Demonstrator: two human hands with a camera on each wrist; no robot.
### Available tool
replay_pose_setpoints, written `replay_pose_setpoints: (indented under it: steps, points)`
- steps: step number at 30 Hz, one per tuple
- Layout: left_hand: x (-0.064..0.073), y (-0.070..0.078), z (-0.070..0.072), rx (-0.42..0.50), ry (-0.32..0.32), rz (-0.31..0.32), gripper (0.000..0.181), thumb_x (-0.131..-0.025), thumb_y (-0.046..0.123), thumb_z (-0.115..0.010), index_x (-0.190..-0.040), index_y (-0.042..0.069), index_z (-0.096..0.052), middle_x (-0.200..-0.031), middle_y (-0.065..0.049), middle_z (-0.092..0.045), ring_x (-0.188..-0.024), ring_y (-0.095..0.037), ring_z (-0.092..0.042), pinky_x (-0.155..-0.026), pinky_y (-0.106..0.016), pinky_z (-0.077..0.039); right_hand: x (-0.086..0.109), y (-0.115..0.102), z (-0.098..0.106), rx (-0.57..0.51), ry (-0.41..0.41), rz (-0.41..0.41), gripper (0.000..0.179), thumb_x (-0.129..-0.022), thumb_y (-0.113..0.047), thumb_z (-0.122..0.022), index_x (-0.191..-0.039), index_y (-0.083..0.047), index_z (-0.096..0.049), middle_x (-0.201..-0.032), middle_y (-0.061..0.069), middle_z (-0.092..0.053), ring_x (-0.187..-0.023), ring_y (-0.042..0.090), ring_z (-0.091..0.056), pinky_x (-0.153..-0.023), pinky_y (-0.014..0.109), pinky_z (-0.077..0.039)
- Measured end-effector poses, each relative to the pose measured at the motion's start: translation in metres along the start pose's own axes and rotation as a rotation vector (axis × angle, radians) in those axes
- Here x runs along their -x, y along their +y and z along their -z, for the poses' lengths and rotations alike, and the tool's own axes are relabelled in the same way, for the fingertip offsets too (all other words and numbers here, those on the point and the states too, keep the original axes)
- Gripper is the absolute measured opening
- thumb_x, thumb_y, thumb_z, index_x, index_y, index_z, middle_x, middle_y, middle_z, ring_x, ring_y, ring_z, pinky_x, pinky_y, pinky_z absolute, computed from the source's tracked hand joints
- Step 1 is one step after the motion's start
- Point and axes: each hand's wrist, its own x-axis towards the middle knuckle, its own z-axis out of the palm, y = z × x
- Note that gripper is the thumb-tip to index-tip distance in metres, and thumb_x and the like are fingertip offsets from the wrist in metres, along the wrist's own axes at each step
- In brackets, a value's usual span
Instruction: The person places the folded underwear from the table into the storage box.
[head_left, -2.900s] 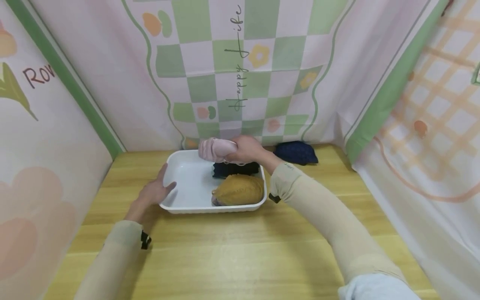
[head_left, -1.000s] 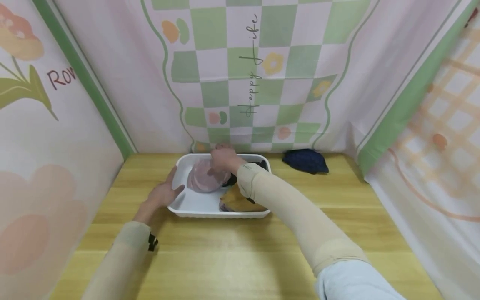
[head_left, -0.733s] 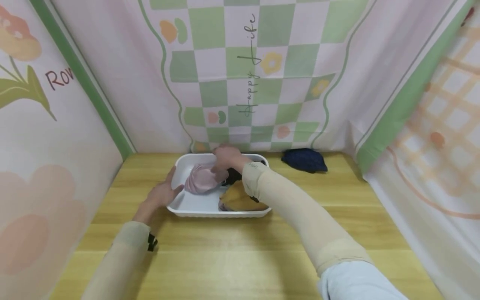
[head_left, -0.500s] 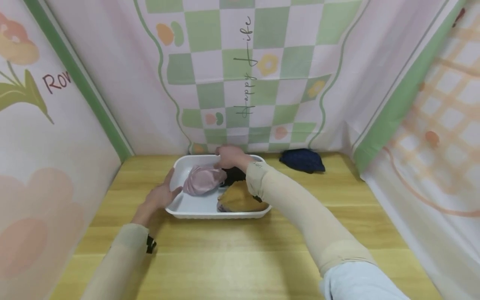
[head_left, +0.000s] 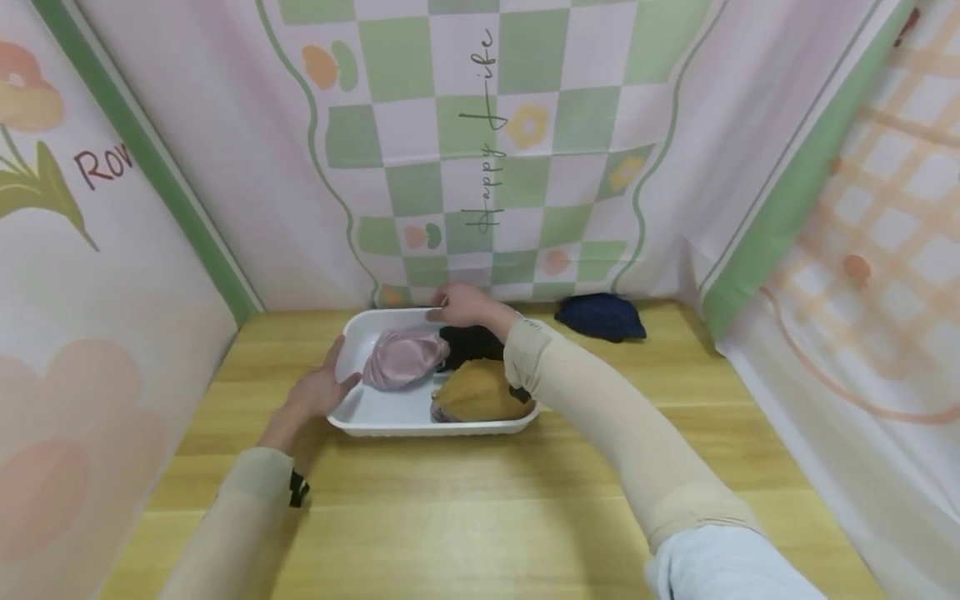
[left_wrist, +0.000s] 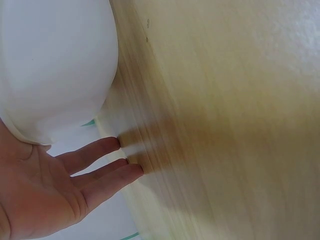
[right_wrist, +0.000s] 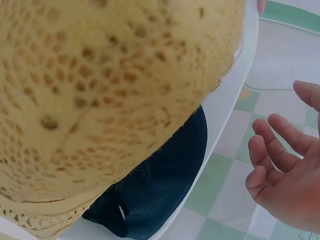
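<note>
My left hand (head_left: 317,390) holds the left end of the white tray (head_left: 420,431), thumb inside the rim and fingers extended outside; the left wrist view shows those fingers (left_wrist: 102,185) reaching toward the table. Inside the tray, a pink satiny bra (head_left: 405,360), folded up, lies at left. A mustard-yellow lace bra (head_left: 480,393) fills the front right corner. Behind it, partly hidden, is a dark folded garment (head_left: 471,343). At the far rim hovers my right hand (head_left: 467,304), empty; the right wrist view shows its fingers loosely bent, apart from the tray.
On the wooden table (head_left: 465,517), a navy folded garment (head_left: 600,317) lies right of the tray near the back. A checked fabric curtain (head_left: 465,167) hangs close behind the tray, and more printed fabric encloses both sides.
The pink bra, earlier held above the tray in my right hand, now lies in the tray's left part. My right hand has released it and shifted right and back. My left hand stays at the tray.
</note>
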Motion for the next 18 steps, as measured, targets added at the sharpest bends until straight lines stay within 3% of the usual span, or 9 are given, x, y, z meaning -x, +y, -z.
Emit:
replay_pose_setpoints:
  steps: [5,18]
  points:
    - [0.0,0.0,-0.001,-0.001,0.0,0.004,0.086,-0.103,0.05,-0.041,-0.16,0.015,0.013,-0.133,-0.042,-0.052,-0.105,-0.053,-0.064,-0.081,-0.057,-0.054,0.004,0.005,0.002,-0.094,0.006,-0.015,0.046,-0.099,-0.042,-0.058,-0.13,-0.009,-0.064,-0.13,0.008,-0.067,-0.118,0.026,-0.061,-0.1,0.04,-0.049]
    - [-0.002,0.0,-0.002,-0.002,-0.002,0.01,0.087,-0.103,0.052,-0.04,-0.16,0.015,0.015,-0.137,-0.041,-0.05,-0.106,-0.052,-0.063,-0.085,-0.057,-0.053,0.02,0.022,0.013,-0.159,0.031,-0.001,0.048,-0.1,-0.041,-0.055,-0.133,-0.006,-0.061,-0.135,0.012,-0.063,-0.123,0.029,-0.059,-0.104,0.042,-0.047]
